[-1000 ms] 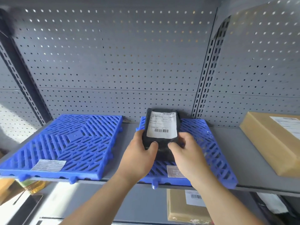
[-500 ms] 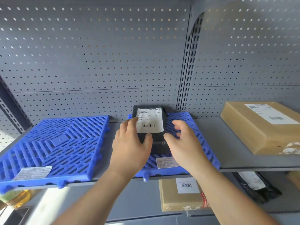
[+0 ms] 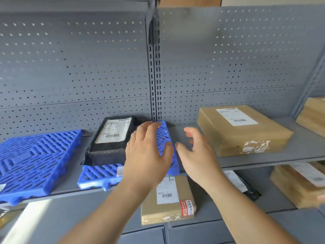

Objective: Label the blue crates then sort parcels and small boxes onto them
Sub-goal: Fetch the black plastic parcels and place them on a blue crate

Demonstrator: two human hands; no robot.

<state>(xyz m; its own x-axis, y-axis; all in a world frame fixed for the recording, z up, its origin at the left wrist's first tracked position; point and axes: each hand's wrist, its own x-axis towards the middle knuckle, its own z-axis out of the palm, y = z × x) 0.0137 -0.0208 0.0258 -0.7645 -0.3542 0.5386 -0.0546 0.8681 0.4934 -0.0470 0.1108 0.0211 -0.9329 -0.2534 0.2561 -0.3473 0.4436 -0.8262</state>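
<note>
Blue crates [image 3: 37, 161], two of them, lie flat side by side on a grey metal shelf [image 3: 302, 148]. They are low plastic grids of slanted open slats. One lies well to the left of the hands. The nearer crate [image 3: 98, 175] sits just beyond the left hand [image 3: 147, 155] and is partly hidden by it.

One black parcel [image 3: 112, 140] rests on that nearer crate, just left of the left hand's fingers. It is a soft, matte, oblong plastic bag with a white barcode label on top.

Both hands are open, fingers spread and relaxed, holding nothing. The right hand [image 3: 197, 154] is held close beside the left.

To the right of the right hand lies one flat brown cardboard box [image 3: 242, 131] with a white label. Part of a second box [image 3: 314, 113] shows farther right. Below the hands, on the lower shelf, sits one small taped box [image 3: 168, 206]. Behind it all stands a grey perforated metal back panel [image 3: 70, 76].
</note>
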